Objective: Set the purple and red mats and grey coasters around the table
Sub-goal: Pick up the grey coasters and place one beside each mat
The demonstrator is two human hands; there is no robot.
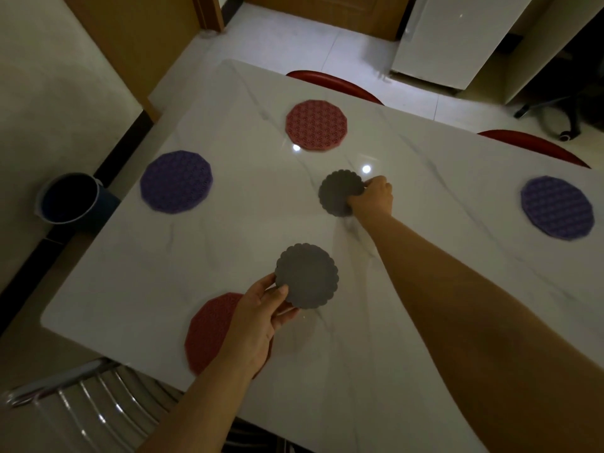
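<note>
On the white marble table (425, 289) lie a red mat (316, 125) at the far side, a purple mat (176, 182) at the left and another purple mat (557, 207) at the right. A second red mat (209, 331) lies near the front edge, partly hidden under my left hand (258, 325). My left hand pinches a grey scalloped coaster (307, 276) by its edge, held just above the table. My right hand (372, 197) reaches to the middle and grips a second grey coaster (338, 192) by its right edge.
Red chair backs (333, 83) (536, 148) stand at the far side of the table. A metal chair back (81, 407) is at the near left. A dark bucket (70, 197) sits on the floor to the left. A white cabinet (457, 37) stands at the back right.
</note>
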